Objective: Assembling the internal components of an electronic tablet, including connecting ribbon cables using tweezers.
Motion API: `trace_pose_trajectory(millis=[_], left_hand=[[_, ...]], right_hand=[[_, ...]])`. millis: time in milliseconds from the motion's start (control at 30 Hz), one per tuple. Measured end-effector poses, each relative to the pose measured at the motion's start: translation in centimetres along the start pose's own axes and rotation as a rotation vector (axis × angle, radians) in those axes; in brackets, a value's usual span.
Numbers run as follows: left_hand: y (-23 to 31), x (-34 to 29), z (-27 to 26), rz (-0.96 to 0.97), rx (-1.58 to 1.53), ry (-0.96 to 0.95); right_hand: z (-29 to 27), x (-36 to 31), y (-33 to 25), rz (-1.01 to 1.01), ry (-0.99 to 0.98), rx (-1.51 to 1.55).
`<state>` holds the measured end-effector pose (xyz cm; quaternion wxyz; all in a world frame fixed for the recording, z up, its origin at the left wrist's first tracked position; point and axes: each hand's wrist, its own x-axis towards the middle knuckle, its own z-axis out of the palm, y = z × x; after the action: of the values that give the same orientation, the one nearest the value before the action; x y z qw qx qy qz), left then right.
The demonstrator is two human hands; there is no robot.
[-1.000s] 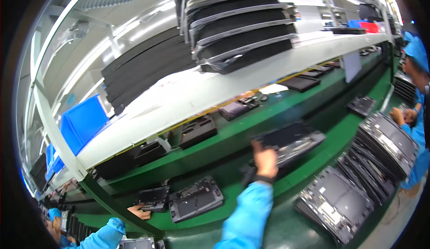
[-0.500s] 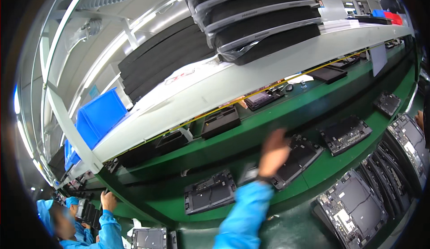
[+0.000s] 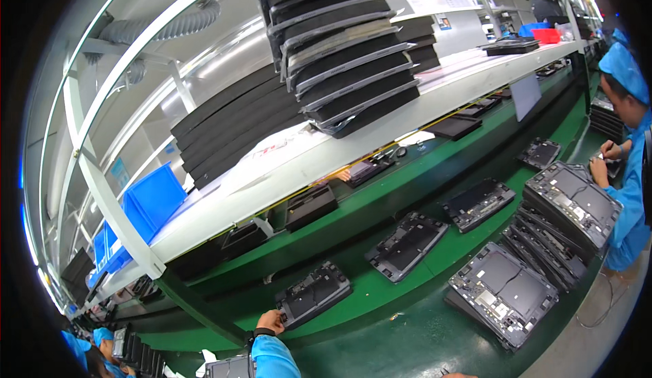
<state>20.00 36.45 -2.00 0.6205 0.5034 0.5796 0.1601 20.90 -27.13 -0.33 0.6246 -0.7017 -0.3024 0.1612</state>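
My left hand [image 3: 269, 321], with a dark band at its wrist, is at the near left corner of an opened tablet [image 3: 314, 295]. Its fingers are closed on that corner. The tablet lies tilted on the green ledge, dark inner panel and circuit parts facing up. Farther right along the ledge lie more opened tablets, a second one [image 3: 407, 245] and a third one [image 3: 479, 205]. Only a sliver of my right hand [image 3: 459, 375] shows at the lower edge, its fingers mostly cut off.
Stacked opened tablets [image 3: 504, 290] stand on the green bench [image 3: 380, 344] at right. A white shelf [image 3: 224, 208] crosses above, bearing a tall stack of dark cases [image 3: 353, 65] and a blue bin [image 3: 155, 198]. A co-worker [image 3: 628, 154] works at far right; others are at lower left.
My left hand has moved left and nearer, from over the second tablet to the leftmost tablet's corner. The view has shifted, bringing the right-hand co-worker and a sliver of my right hand into it.
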Motion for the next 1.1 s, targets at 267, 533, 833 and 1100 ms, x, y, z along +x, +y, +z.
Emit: trace_pose_trajectory(millis=[267, 533, 833, 1100], left_hand=[[-0.7, 2.4, 4.2, 0.179, 0.384, -0.042], [0.9, 2.4, 3.7, 0.052, -0.432, -0.297], [-10.6, -28.3, 4.7, 0.567, -0.672, -0.379], [-31.4, -46.8, 5.8, 0.313, -0.476, -0.383]], right_hand=[[0.8, -0.3, 1.6, 0.053, 0.086, 0.081], [1.1, -0.2, 1.4, 0.066, 0.053, 0.241], [4.1, -0.2, 2.0, 0.025, 0.001, 0.304], [6.6, -3.0, 0.0, 0.087, -0.014, 0.571]])
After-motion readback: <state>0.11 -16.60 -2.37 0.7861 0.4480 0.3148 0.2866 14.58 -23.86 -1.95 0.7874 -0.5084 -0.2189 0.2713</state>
